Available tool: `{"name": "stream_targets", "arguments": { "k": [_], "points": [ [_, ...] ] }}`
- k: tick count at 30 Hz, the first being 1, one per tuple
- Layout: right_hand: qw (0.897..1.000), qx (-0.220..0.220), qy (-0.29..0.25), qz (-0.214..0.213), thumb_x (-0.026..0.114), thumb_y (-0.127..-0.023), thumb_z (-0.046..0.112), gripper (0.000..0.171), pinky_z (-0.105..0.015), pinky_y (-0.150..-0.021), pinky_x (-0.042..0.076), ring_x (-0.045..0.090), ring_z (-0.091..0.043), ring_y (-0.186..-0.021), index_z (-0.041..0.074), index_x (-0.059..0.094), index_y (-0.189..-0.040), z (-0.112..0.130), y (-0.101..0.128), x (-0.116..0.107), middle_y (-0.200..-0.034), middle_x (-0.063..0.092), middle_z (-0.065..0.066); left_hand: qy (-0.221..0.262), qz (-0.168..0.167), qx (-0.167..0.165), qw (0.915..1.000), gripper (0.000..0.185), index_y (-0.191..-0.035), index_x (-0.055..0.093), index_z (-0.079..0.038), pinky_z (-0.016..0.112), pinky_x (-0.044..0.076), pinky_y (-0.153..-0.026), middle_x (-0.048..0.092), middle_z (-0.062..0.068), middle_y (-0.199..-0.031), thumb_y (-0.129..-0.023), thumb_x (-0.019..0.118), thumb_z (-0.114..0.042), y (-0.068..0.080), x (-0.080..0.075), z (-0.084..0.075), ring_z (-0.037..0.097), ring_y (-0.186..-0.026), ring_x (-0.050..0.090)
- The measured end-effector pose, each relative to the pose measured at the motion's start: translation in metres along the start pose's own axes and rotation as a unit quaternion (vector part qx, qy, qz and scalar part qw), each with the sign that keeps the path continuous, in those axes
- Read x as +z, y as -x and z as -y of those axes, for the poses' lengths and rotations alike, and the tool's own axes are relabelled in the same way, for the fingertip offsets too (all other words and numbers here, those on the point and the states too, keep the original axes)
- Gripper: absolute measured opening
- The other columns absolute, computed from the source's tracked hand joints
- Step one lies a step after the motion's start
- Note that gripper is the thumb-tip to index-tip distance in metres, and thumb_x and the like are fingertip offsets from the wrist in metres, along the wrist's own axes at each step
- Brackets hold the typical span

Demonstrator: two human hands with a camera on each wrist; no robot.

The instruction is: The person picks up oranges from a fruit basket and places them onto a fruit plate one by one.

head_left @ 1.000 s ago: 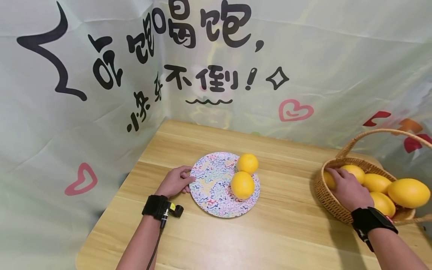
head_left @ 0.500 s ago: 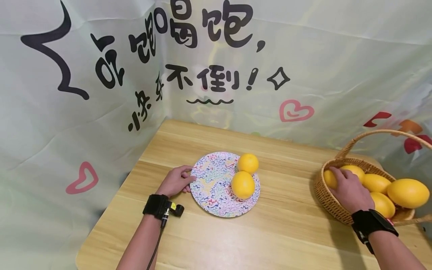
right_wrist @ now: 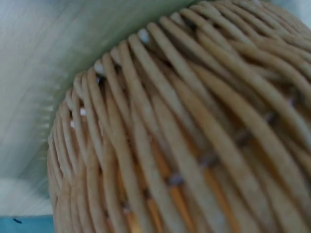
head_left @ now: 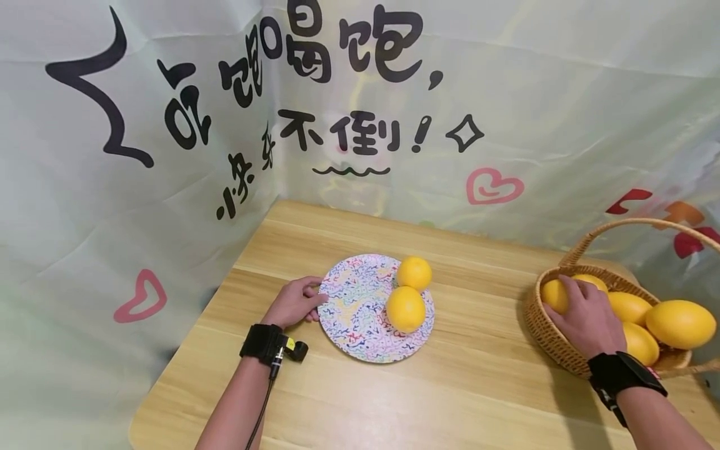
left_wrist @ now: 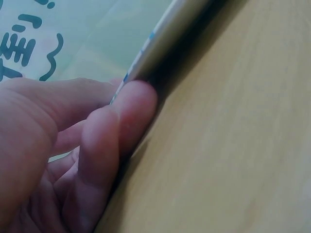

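A round plate [head_left: 351, 312] with a multicoloured squiggle pattern lies on the table and bears two oranges, a nearer one [head_left: 405, 309] and a farther one [head_left: 414, 273]. My left hand [head_left: 294, 303] pinches the plate's left rim. Up close in the left wrist view, the fingertips [left_wrist: 138, 102] meet the plate's edge [left_wrist: 150, 41], which is raised slightly off the wood. Inside the wicker basket [head_left: 554, 347] at the right, my right hand [head_left: 590, 320] grips the leftmost orange [head_left: 555, 295]. Only woven basket wall [right_wrist: 165, 131] fills most of the right wrist view, so that hand is hidden there.
Several more oranges fill the basket, among them a large-looking one [head_left: 680, 324] at its right end. A tall arched handle [head_left: 647, 222] rises over it. Printed cloth [head_left: 394, 187] hangs behind and left of the wooden table [head_left: 365, 406].
My right hand has shifted slightly, with its fingers now around the leftmost orange, which has risen a little. The left hand keeps its place at the plate's rim.
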State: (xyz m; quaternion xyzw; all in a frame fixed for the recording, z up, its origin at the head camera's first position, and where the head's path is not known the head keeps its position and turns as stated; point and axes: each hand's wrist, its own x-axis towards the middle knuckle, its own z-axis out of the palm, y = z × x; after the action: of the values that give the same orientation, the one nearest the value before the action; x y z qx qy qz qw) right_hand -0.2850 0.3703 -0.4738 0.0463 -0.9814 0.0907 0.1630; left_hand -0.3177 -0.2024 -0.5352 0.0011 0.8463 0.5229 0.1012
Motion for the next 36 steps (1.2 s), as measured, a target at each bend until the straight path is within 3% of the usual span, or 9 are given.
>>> {"name": "stream_targets", "arguments": {
  "k": [4, 12, 16, 30, 36],
  "points": [
    [1.000, -0.015, 0.003, -0.008, 0.078, -0.090, 0.026, 0.066, -0.069, -0.078, 0.042, 0.045, -0.058, -0.111, 0.000, 0.048, -0.142, 0.001, -0.002, -0.003, -0.129, 0.049, -0.038, -0.001, 0.002, -0.001, 1.0000, 0.055, -0.148, 0.055, -0.009, 0.029, 0.060, -0.057, 0.071, 0.007, -0.093, -0.097, 0.073, -0.023, -0.001, 0.001, 0.001, 0.016, -0.060, 0.069],
    [1.000, -0.025, 0.002, -0.010, 0.075, -0.094, 0.038, 0.071, -0.064, -0.073, 0.043, 0.041, -0.057, -0.117, 0.002, 0.045, -0.147, 0.014, -0.012, -0.025, -0.135, 0.046, -0.038, -0.003, 0.000, -0.001, 1.0000, 0.056, -0.148, 0.054, -0.010, 0.030, 0.060, -0.057, 0.071, 0.007, -0.092, -0.097, 0.073, -0.023, -0.003, 0.000, 0.004, 0.017, -0.060, 0.069],
    [0.999, -0.040, -0.014, -0.019, 0.076, -0.093, 0.037, 0.072, -0.065, -0.076, 0.043, 0.040, -0.056, -0.122, 0.004, 0.044, -0.149, 0.025, -0.015, -0.034, -0.138, 0.046, -0.037, -0.002, 0.002, 0.001, 1.0000, 0.056, -0.148, 0.054, -0.010, 0.030, 0.061, -0.057, 0.071, 0.007, -0.092, -0.097, 0.073, -0.023, -0.003, 0.000, 0.003, 0.016, -0.060, 0.069],
    [0.990, -0.124, -0.038, -0.050, 0.087, -0.082, 0.030, 0.073, -0.053, -0.074, 0.050, 0.052, -0.043, -0.110, 0.010, 0.052, -0.143, 0.087, -0.012, -0.033, -0.133, 0.054, -0.026, -0.001, 0.002, -0.003, 1.0000, 0.055, -0.148, 0.055, -0.010, 0.029, 0.061, -0.057, 0.070, 0.007, -0.092, -0.097, 0.074, -0.022, -0.001, 0.000, -0.001, 0.016, -0.060, 0.068],
    [0.986, -0.150, -0.050, -0.056, 0.088, -0.078, 0.027, 0.077, -0.045, -0.067, 0.052, 0.054, -0.035, -0.104, 0.007, 0.051, -0.142, 0.117, -0.010, -0.027, -0.132, 0.053, -0.024, -0.003, 0.002, -0.003, 1.0000, 0.052, -0.146, 0.057, -0.012, 0.030, 0.061, -0.057, 0.070, 0.007, -0.091, -0.097, 0.073, -0.022, -0.001, 0.000, -0.002, 0.016, -0.060, 0.068]
  ]
}}
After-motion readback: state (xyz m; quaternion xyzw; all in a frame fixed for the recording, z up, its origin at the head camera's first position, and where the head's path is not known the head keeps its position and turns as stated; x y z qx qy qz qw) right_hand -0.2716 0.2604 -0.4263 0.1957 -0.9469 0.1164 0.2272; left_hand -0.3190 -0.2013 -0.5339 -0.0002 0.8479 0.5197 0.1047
